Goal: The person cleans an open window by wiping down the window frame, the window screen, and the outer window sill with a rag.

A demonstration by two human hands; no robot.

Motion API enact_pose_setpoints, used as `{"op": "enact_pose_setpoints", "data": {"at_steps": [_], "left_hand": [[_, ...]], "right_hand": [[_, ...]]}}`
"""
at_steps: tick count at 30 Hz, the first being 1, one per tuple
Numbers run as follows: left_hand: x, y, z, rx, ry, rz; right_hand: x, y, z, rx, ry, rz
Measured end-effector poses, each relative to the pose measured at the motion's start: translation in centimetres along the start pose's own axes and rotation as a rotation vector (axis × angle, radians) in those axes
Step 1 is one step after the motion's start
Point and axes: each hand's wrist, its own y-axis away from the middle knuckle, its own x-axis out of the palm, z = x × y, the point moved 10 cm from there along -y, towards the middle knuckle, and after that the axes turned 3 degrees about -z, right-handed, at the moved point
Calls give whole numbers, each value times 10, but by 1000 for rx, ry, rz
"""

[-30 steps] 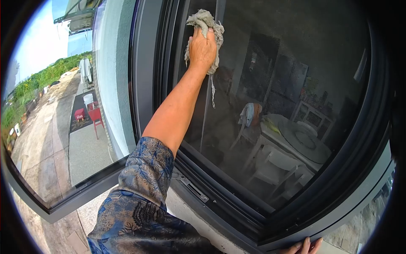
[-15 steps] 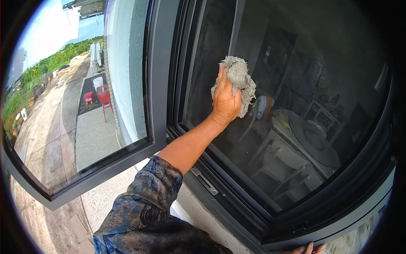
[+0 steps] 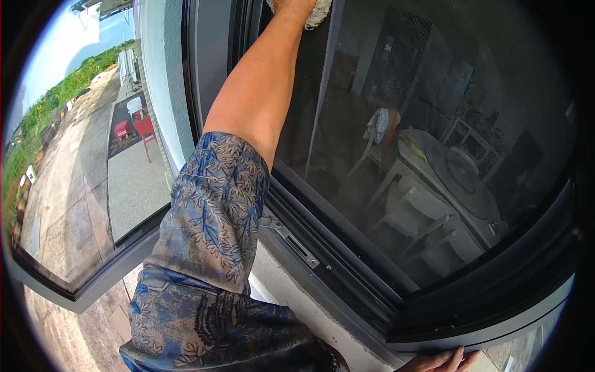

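My left hand [image 3: 292, 5] is at the top edge of the view, mostly cut off. It presses a shaggy grey cloth [image 3: 318, 15] against the dark mesh screen [image 3: 347, 186] of a window, and its fingers are out of sight. At the bottom right, my right hand [image 3: 443, 361] has its fingers curled on the lower edge of the grey window sash [image 3: 489, 332]. Its palm is below the view.
An opened glass sash [image 3: 118, 291] stands out on the left. A metal hinge arm [image 3: 297, 245] lies along the sill. Behind the screen are a round-topped table [image 3: 446, 167] and pale chairs [image 3: 409, 214]. Outside, a red chair [image 3: 146, 133] stands on the paving.
My left hand has slid the cloth up the screen to the top of the view, with the arm stretched further. My right hand stays at the sash edge. The view has shifted slightly.
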Motion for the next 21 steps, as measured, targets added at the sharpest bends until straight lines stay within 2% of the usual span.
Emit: {"op": "enact_pose_setpoints", "data": {"at_steps": [2, 3, 4, 6, 8, 10, 11, 13, 14, 15, 16, 17, 18, 20, 21], "left_hand": [[-16, 34, 5, -423, 341, 380], [-41, 55, -8, -460, 284, 445], [-58, 81, -14, -467, 281, 487], [-96, 135, -29, -493, 516, 550], [-147, 168, -58, -747, 684, 726], [-192, 205, -93, -756, 743, 844], [-223, 207, -122, -671, 842, 811], [-273, 239, -183, -409, 891, 1038], [-291, 235, -208, -392, 988, 1087], [-303, 232, -239, -120, 1032, 1127], [-311, 206, -242, -79, 1097, 883], [-301, 197, -246, -60, 1062, 799], [-276, 194, -243, -145, 1014, 913], [-259, 195, -237, -36, 995, 753], [-254, 197, -233, -40, 992, 757]], "right_hand": [[-4, 5, -5, 27, 4, -29], [-5, 4, -5, 40, -4, -40], [-5, 20, -24, 96, 127, 66], [-6, 19, -22, -26, 119, 104], [-9, 19, -25, 2, 119, 61], [-8, 19, -27, 16, 91, 67], [-8, 20, -28, 16, 87, 71], [-9, 20, -30, 16, 76, 58], [-7, 20, -30, 16, 70, 61], [-8, 20, -31, 29, 43, 45], [-10, 20, -32, 43, 16, 32], [-9, 20, -32, 45, 10, 40], [-8, 20, -29, 21, 13, 54], [-7, 20, -29, -10, 6, 81], [-7, 23, -32, -10, -20, 89]]}}
